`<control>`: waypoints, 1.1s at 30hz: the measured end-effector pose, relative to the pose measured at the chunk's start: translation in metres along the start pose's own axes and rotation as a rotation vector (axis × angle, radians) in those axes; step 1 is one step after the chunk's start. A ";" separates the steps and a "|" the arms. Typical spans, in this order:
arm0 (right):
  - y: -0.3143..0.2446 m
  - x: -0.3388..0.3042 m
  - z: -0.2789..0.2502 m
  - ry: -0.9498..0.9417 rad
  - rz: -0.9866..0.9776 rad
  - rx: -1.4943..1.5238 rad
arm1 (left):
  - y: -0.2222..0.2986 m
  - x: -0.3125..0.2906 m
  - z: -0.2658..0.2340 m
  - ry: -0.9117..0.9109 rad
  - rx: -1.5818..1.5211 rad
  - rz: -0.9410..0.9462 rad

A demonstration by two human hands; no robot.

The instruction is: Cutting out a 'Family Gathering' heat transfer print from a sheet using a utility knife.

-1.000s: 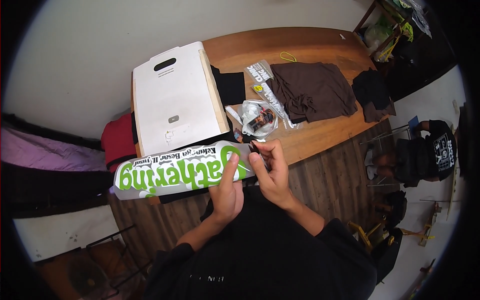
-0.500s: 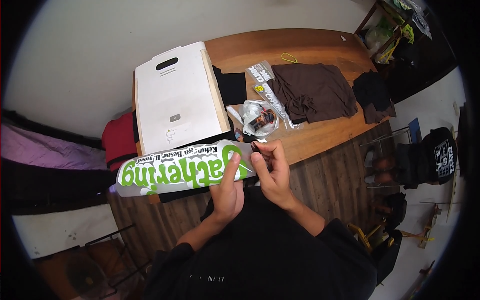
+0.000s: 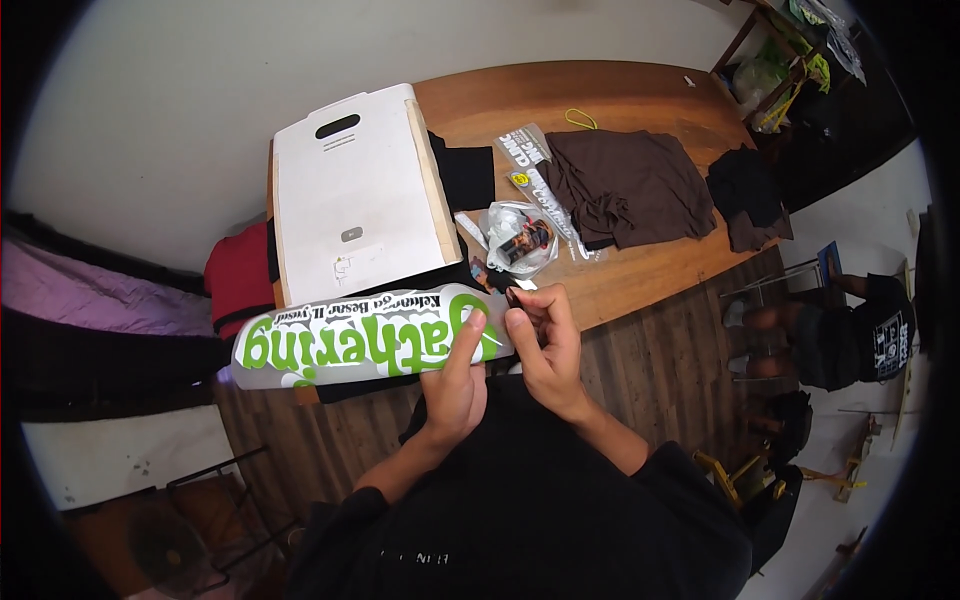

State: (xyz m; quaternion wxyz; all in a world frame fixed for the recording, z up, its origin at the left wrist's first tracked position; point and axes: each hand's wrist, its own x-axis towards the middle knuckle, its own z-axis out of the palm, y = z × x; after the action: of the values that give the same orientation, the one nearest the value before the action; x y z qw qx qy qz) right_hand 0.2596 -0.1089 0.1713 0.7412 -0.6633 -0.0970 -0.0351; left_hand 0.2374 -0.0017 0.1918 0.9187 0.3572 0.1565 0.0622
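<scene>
A long translucent sheet of printed transfer film [image 3: 375, 338], with green, white and black lettering, spans from the left to my hands, over the table's front edge. My left hand [image 3: 456, 378] grips its right part, thumb on top and fingers underneath. At its right end my right hand [image 3: 545, 345] pinches with thumb and forefinger. A small dark bit [image 3: 514, 297] shows at those fingertips; what it is I cannot tell. Just beyond the hands lies a white plastic bag [image 3: 520, 240] with dark and orange contents.
On the wooden table [image 3: 580, 90] rest a large white board [image 3: 360, 200], brown cloth [image 3: 635, 185], a black folded garment [image 3: 745, 185], cut film strips [image 3: 545, 190] and a yellow loop [image 3: 580, 118]. Red fabric [image 3: 238, 275] hangs at the left. A person [image 3: 850, 325] sits far right.
The film's left end has bent into a rounder curve. My hands have barely moved. At the right, the other person has shifted, with an arm now reaching toward a blue object.
</scene>
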 end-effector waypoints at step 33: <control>0.004 0.002 -0.015 -0.085 0.034 -0.017 | -0.001 0.016 -0.013 -0.078 0.106 0.084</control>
State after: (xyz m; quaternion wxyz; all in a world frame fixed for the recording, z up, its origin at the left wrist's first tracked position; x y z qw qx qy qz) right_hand 0.2638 -0.1231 0.1667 0.7310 -0.6722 -0.1169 0.0049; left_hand 0.2476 0.0098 0.1783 0.9006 0.4136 0.1085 0.0782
